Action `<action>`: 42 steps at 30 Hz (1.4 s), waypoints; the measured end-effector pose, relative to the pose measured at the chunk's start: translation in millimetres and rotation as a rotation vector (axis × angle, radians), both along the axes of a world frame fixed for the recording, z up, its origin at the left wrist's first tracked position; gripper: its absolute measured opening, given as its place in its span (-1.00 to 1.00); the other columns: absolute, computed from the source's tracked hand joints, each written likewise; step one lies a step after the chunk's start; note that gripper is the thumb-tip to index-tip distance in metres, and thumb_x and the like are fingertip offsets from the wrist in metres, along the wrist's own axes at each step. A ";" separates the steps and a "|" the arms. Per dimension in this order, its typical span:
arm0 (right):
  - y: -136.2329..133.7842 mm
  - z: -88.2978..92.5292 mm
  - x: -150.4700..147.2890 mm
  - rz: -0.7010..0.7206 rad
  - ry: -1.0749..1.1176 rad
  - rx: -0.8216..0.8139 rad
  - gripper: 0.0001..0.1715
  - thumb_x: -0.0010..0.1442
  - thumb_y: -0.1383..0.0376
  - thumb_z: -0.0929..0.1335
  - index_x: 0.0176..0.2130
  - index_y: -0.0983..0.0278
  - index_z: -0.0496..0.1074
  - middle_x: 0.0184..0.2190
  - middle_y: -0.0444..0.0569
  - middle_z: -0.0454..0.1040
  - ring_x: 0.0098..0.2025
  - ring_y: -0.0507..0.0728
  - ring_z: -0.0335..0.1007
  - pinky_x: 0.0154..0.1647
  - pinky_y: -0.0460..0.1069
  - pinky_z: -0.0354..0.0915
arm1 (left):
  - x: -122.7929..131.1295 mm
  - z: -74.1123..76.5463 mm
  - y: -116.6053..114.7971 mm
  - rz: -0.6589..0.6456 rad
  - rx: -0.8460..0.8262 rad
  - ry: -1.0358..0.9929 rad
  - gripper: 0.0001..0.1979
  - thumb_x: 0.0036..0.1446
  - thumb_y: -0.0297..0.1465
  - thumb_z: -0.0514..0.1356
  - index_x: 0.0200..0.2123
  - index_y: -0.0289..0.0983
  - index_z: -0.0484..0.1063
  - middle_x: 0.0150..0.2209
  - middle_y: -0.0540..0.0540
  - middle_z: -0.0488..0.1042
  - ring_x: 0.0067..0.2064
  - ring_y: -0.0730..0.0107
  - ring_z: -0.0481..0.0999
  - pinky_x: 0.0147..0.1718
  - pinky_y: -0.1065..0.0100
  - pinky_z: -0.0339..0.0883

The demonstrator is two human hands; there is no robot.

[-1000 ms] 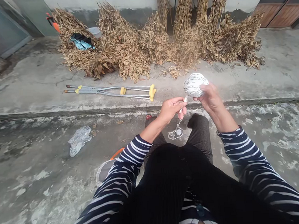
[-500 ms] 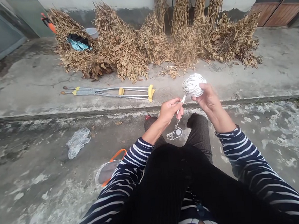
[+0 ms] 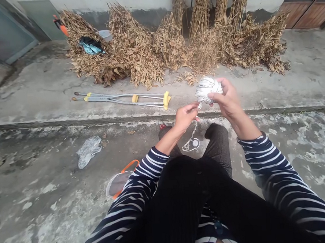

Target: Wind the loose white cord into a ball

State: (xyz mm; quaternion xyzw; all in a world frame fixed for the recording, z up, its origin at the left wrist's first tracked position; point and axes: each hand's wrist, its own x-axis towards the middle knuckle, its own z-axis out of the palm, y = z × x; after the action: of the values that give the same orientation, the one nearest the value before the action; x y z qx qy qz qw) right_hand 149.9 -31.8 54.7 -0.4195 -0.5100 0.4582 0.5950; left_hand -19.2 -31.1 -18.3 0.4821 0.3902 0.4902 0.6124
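In front of me, above the step edge, my right hand grips a ball of white cord from its right side, thumb across the front. My left hand is just below and left of the ball, its fingers pinching the strand that leads off it. From under the left hand a thin, knotted-looking length of the cord hangs down between my legs. Its lower end loops near a small round white thing that I cannot make out.
A pair of crutches lies on the raised concrete step. Behind it, dried plant stalks are heaped along the wall. A clear plastic bag and an orange-handled bag lie on the lower ground to my left.
The ball has turned in my right hand, showing wider strands in front. My right thumb has shifted across its face, and the strand between ball and left hand looks shorter.
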 end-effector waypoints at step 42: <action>36.2 91.2 3.0 0.049 -0.422 0.210 -0.36 -0.10 0.09 0.66 -0.15 0.14 0.36 -0.27 -0.12 0.46 -0.43 0.05 0.35 -0.59 -0.05 0.22 | -5.1 75.6 32.9 -0.349 0.077 -0.123 -0.80 0.08 -0.37 0.41 -0.34 -0.40 0.52 -0.41 -0.11 0.61 -0.49 0.47 0.57 -0.58 0.48 0.30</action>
State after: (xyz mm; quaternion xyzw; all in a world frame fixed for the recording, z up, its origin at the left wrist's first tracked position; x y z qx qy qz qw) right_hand 153.0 4.5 145.9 -0.4295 -0.6778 0.3190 0.5043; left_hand -24.3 1.8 57.3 0.5347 0.2433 0.4196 0.6919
